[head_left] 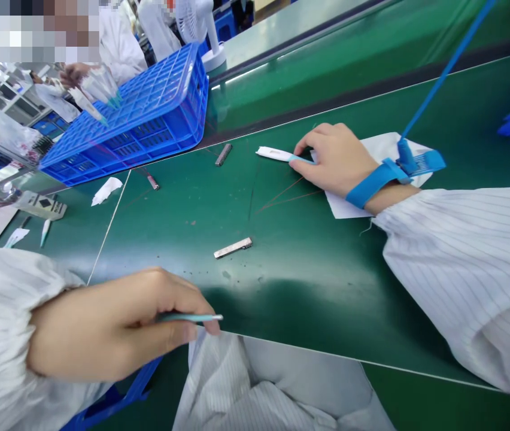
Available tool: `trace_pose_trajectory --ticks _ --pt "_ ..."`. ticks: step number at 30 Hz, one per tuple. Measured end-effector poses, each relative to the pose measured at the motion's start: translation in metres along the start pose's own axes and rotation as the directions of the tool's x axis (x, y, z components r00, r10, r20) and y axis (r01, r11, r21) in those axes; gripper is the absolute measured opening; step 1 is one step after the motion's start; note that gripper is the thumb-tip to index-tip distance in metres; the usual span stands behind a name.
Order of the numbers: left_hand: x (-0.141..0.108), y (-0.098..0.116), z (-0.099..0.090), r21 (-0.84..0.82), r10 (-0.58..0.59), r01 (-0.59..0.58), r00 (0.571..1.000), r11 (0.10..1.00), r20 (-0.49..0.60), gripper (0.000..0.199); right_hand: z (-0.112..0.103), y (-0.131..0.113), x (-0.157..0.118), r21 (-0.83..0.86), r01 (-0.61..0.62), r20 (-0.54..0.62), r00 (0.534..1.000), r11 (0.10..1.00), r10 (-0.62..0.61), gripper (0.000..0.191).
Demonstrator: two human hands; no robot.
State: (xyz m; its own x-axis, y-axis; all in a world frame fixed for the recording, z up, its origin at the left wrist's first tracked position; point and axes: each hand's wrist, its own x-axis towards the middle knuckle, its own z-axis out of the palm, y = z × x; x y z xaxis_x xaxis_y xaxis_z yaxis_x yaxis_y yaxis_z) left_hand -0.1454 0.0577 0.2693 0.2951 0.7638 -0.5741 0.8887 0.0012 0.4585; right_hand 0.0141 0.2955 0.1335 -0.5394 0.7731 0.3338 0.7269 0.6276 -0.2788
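1. A blue plastic crate sits on a green bench. Everything here is told from that crate.
2. The person's left hand is far in front of the crate. Its fingers are closed together, pinching a slim teal tool. The tool's tip points away from the hand, over the edge of the bench.
3. The right hand is off to the right of the crate. Its thumb and finger are pressed together on the end of a white plastic piece, and the rest of that piece sticks out toward the crate.
4. This hand rests on a sheet of white paper. A blue wrist strap goes around the wrist.
5. A shiny steel strip lies on the bench between the two hands.
6. A small dark metal bar lies just right of the crate.
7. Behind the crate, a co-worker's hand holds a bunch of thin white things with teal ends.
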Motion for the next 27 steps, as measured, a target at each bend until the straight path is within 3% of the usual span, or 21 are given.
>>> trace_pose_trajectory --ticks 3,7,10,15,21,25,27 --pt "-0.003 0.007 0.008 -0.291 0.026 -0.009 0.998 0.957 0.056 0.032 -0.001 -0.001 0.001 -0.007 0.001 0.009 1.000 1.000 -0.001 0.014" --pt "-0.004 0.007 0.017 -0.535 -0.113 0.165 0.985 0.829 0.128 0.030 -0.001 -0.001 0.001 -0.018 0.003 0.012 1.000 1.000 -0.002 0.017" --pt "-0.002 0.010 0.020 -0.662 -0.132 0.251 0.965 0.707 0.225 0.032 -0.001 -0.001 0.001 -0.025 -0.004 0.013 1.000 1.000 0.005 0.017" --pt "0.003 0.014 0.020 -0.763 -0.134 0.372 0.924 0.529 0.358 0.035 -0.003 -0.002 0.001 -0.038 -0.021 0.019 1.000 0.999 0.021 0.014" --pt "0.004 0.009 0.026 -0.896 -0.104 0.321 0.947 0.306 0.304 0.020 -0.003 -0.004 0.002 -0.041 -0.034 0.028 0.999 0.999 0.036 0.016" --pt "0.003 0.010 0.029 -0.891 -0.109 0.350 0.937 0.289 0.333 0.017 -0.004 -0.003 0.001 -0.041 -0.040 0.024 0.999 0.998 0.041 0.014" --pt "0.002 0.011 0.029 -0.865 -0.086 0.382 0.923 0.326 0.375 0.019 -0.005 -0.003 0.001 -0.040 -0.042 0.021 0.999 0.998 0.043 0.014"
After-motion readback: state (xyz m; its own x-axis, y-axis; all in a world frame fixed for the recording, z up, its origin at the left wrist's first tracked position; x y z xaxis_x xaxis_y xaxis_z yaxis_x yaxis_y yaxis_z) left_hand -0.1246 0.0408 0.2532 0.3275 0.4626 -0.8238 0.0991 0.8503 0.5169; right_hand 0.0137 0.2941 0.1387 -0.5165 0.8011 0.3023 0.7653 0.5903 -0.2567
